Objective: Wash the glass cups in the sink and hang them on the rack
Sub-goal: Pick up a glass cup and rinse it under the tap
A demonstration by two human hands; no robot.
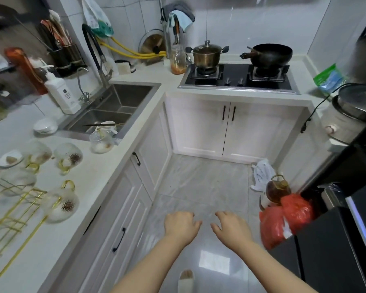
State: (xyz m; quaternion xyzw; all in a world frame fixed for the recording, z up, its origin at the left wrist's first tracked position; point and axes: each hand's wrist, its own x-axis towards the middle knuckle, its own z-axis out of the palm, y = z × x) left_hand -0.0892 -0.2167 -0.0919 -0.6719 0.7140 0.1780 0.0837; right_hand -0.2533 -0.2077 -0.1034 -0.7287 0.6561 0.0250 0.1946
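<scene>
Several frosted glass cups with gold handles lie on the white counter at the left: one (69,156) beside another (37,153), one (61,205) next to the gold wire rack (11,220), and one (99,141) by the sink's front edge. The steel sink (114,108) holds a white bowl and chopsticks. My left hand (181,226) and my right hand (230,227) hang over the floor in the middle, fingers loosely curled, holding nothing, well away from the cups.
A white soap bottle (61,94) and a faucet (95,56) stand behind the sink. A pot (207,55) and a wok (270,55) sit on the stove. A rice cooker (351,115), red bags (283,220) and an oil jug (277,189) crowd the right side.
</scene>
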